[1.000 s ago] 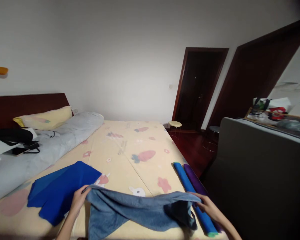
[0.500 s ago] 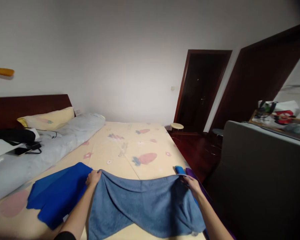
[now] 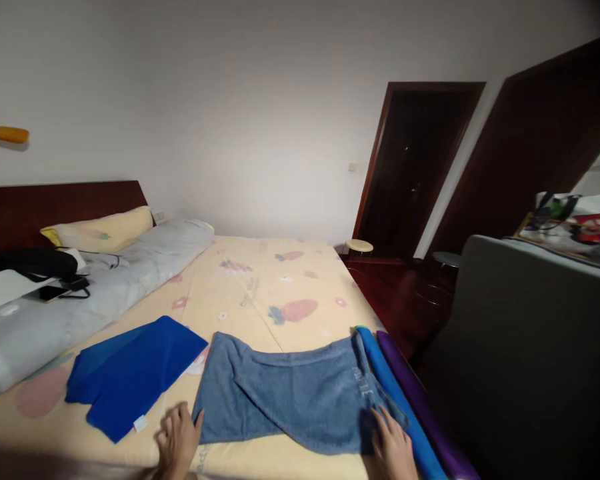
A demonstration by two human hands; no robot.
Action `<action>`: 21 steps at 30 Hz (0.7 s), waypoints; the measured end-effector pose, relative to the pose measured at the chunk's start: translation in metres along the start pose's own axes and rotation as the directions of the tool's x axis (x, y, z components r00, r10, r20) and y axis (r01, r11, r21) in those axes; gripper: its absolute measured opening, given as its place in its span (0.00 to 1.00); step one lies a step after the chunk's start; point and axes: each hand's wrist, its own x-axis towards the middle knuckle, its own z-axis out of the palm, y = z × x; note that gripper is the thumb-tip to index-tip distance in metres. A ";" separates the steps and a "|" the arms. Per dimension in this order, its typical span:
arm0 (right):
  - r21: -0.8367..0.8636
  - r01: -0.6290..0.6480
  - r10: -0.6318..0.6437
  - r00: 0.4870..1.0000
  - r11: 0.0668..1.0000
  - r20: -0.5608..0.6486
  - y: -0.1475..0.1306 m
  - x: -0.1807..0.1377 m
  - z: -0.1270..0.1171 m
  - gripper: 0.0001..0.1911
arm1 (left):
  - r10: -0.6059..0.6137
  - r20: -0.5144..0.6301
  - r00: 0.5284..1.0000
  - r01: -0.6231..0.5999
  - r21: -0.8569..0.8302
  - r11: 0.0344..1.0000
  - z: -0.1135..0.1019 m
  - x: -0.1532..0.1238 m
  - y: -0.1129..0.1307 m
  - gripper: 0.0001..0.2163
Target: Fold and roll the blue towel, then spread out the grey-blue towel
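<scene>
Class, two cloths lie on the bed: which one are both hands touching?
The grey-blue towel: left hand and right hand rest at its near corners. The bright blue cloth lies untouched.

The room is dimly and evenly lit, with the wall brightest at centre. The corners are darkened and bent (wide-angle distortion), and the doorway is lost in shadow.

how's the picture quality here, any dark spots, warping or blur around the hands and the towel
Head view: dim, soft room light, no glare; the doorway is nearly black. Head view: wide-lens warping bends the door frames and darkens the top right corner. Head view: the grey-blue towel is fairly sharp, while the left hand and right hand at the bottom edge look slightly soft and shadowed.
</scene>
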 end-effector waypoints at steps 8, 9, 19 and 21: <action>-0.240 0.079 -0.073 0.997 0.967 0.032 0.015 -0.043 -0.016 0.23 | 0.086 0.166 0.982 -0.020 -0.367 0.930 0.011 -0.003 -0.025 0.16; -0.255 0.091 -0.087 0.996 0.963 0.025 0.014 -0.040 -0.018 0.24 | 0.048 0.219 0.974 0.059 -0.459 0.887 0.012 0.003 -0.028 0.17; -0.380 0.200 -0.214 0.977 0.903 0.005 0.022 -0.020 -0.016 0.16 | -0.111 0.129 0.985 0.157 -0.444 0.882 0.009 0.021 -0.073 0.11; -0.346 0.221 -0.222 0.974 0.912 0.037 0.027 -0.025 -0.019 0.14 | -0.119 0.135 0.984 0.165 -0.422 0.891 0.014 0.018 -0.083 0.12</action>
